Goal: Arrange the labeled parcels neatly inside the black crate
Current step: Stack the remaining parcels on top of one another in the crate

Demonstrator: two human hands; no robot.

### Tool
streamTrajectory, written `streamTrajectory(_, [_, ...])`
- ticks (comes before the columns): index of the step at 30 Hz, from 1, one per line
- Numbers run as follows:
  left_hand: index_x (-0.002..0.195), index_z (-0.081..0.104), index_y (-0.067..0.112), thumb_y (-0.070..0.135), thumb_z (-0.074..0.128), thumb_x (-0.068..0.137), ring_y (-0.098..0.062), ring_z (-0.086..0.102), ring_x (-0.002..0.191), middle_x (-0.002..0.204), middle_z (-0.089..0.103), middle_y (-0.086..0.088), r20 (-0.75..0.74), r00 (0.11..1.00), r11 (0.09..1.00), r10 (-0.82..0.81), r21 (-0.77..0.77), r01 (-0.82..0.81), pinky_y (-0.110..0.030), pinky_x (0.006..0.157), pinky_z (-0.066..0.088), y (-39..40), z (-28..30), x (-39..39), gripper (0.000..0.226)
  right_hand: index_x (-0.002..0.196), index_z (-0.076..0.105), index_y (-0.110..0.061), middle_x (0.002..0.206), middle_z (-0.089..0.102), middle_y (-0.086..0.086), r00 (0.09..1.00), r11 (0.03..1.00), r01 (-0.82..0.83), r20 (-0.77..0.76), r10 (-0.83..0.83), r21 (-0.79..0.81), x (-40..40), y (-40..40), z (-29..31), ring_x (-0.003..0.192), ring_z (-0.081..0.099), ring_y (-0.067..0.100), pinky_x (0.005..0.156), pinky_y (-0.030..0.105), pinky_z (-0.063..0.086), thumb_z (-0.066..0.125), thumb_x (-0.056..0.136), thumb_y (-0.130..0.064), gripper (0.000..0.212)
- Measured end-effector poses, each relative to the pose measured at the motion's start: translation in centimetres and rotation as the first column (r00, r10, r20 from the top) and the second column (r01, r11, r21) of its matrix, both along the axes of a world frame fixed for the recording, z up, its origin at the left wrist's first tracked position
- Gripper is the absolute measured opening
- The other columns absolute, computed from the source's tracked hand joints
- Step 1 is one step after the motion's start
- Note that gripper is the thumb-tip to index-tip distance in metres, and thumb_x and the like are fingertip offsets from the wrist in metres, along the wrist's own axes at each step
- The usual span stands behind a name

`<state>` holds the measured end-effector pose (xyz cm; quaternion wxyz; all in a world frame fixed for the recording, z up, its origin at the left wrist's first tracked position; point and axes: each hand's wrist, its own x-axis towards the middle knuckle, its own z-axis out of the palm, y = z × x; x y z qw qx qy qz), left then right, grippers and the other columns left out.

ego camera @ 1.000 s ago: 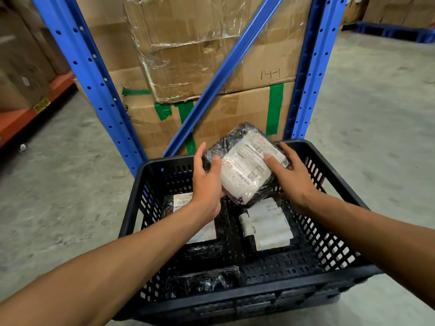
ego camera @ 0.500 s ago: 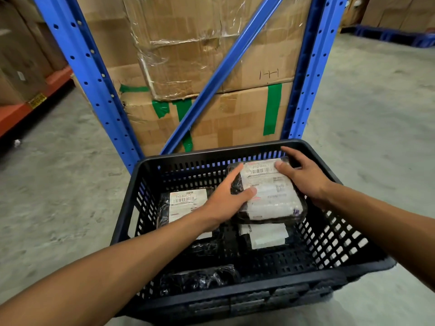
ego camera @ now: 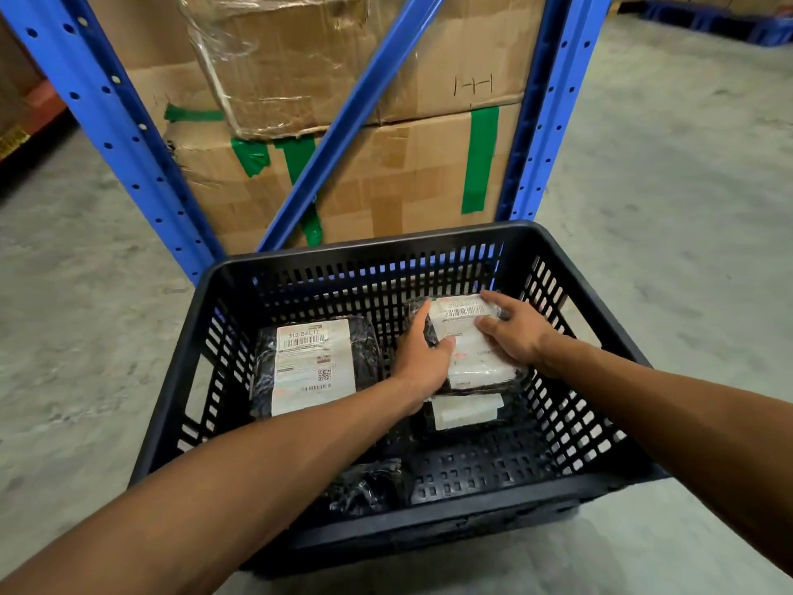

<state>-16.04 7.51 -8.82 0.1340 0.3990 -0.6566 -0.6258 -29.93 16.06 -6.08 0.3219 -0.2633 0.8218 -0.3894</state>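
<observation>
A black slotted crate [ego camera: 201,332] stands on the concrete floor in front of me. Both hands grip a black-wrapped parcel with a white label [ego camera: 470,350] at the crate's back right. My left hand [ego camera: 422,354] clasps its left edge. My right hand [ego camera: 513,332] presses on its top right. This parcel lies on another labeled parcel [ego camera: 465,412], of which only the near end shows. A third parcel with a white barcode label [ego camera: 315,365] lies flat at the back left. A crumpled black-wrapped parcel [ego camera: 364,487] sits at the near wall, partly hidden by my left forearm.
A blue steel rack [ego camera: 111,122] with a diagonal brace rises just behind the crate. It holds stacked cardboard boxes [ego camera: 386,178] with green tape and plastic wrap. Grey concrete floor lies on both sides. Blue pallets [ego camera: 729,23] sit far back right.
The parcel has come down from above the crate's rim, turned flat and settled onto the parcel at the back right, both hands still on it.
</observation>
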Motion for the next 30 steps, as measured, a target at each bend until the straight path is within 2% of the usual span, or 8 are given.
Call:
streamTrajectory(3, [0.159,0.021,0.045,0.016,0.054,0.104,-0.023,0.056,0.125,0.155,0.046,-0.005,0.035,0.998,0.998,0.046,0.046,-0.048,-0.039,0.101,0.055,0.6,-2.1,-0.4,0.071,0.149,0.039,-0.031,0.113,0.062,0.008,1.0,1.0,0.009,0.026,-0.009,0.01,-0.4,-0.4,-2.1,0.061,0.057,0.012,0.05,0.024,0.046,0.059,0.097,-0.023,0.057])
streamTrajectory(8, [0.157,0.021,0.047,0.014,0.054,0.104,-0.028,0.053,0.13,0.154,0.043,-0.008,0.098,0.99,0.993,0.1,0.059,-0.106,-0.044,0.107,0.051,1.1,-4.3,-1.0,0.071,0.152,0.033,-0.032,0.086,0.054,-0.003,0.996,0.997,-0.028,0.086,0.022,0.072,-0.6,-1.0,-5.3,0.055,0.051,0.009,0.044,0.02,0.042,0.054,0.099,-0.022,0.057])
streamTrajectory(13, [0.156,0.016,0.051,0.017,0.053,0.105,-0.029,0.048,0.13,0.158,0.03,-0.01,0.166,0.984,0.997,0.058,0.033,-0.064,-0.044,0.108,0.05,0.5,-5.6,-1.1,0.072,0.154,0.029,-0.032,0.116,0.057,0.013,0.996,0.989,-0.083,-0.028,0.087,0.125,-0.6,-1.2,-6.9,0.076,0.056,0.017,0.055,0.02,0.043,0.05,0.101,-0.029,0.057])
streamTrajectory(19, [0.158,0.012,0.051,0.022,0.053,0.105,-0.035,0.055,0.128,0.158,0.034,-0.013,0.24,0.971,1.0,0.002,0.002,-0.003,-0.047,0.105,0.053,0.4,-4.8,-0.8,0.073,0.155,0.023,-0.034,0.132,0.054,0.023,0.99,0.974,-0.12,-0.051,0.132,0.192,-0.6,-1.4,-6.6,0.071,0.058,0.017,0.048,0.019,0.042,0.045,0.102,-0.03,0.057])
streamTrajectory(21, [0.16,0.005,0.049,0.022,0.052,0.104,-0.039,0.055,0.133,0.164,0.03,-0.017,0.307,0.95,0.998,-0.058,-0.008,0.063,-0.048,0.106,0.052,0.4,-3.8,-0.7,0.078,0.155,0.023,-0.036,0.144,0.044,0.023,0.982,0.96,-0.126,-0.105,0.156,0.252,-0.5,-1.4,-6.0,0.095,0.063,0.027,0.058,0.024,0.049,0.045,0.101,-0.034,0.058])
streamTrajectory(22, [0.161,0.001,0.047,0.021,0.051,0.103,-0.041,0.053,0.135,0.166,0.026,-0.018,0.352,0.93,0.993,-0.107,-0.016,0.121,-0.046,0.107,0.051,0.3,-3.3,-0.5,0.081,0.154,0.024,-0.038,0.149,0.038,0.023,0.974,0.949,-0.128,-0.146,0.176,0.289,-0.4,-1.4,-5.6,0.113,0.058,0.034,0.075,0.03,0.055,0.045,0.1,-0.037,0.058])
streamTrajectory(24, [0.162,-0.003,0.042,0.021,0.051,0.101,-0.041,0.052,0.135,0.168,0.021,-0.02,0.429,0.876,0.962,-0.222,-0.05,0.268,-0.04,0.106,0.05,0.1,-2.1,0.4,0.085,0.153,0.025,-0.04,0.155,0.027,0.021,0.945,0.923,-0.139,-0.23,0.232,0.359,-0.3,-1.4,-5.1,0.135,0.04,0.041,0.111,0.048,0.04,0.047,0.099,-0.042,0.058])
streamTrajectory(30, [0.162,0.013,0.038,0.029,0.052,0.103,-0.017,0.069,0.104,0.158,0.046,-0.014,0.38,0.763,0.717,-0.523,-0.287,0.635,-0.032,0.094,0.05,-0.8,3.3,6.9,0.071,0.148,0.037,-0.034,0.147,0.037,0.019,0.884,0.958,-0.252,-0.372,0.285,0.136,0.5,-1.4,-2.0,0.133,0.044,0.037,0.114,0.051,0.035,0.053,0.098,-0.035,0.053])
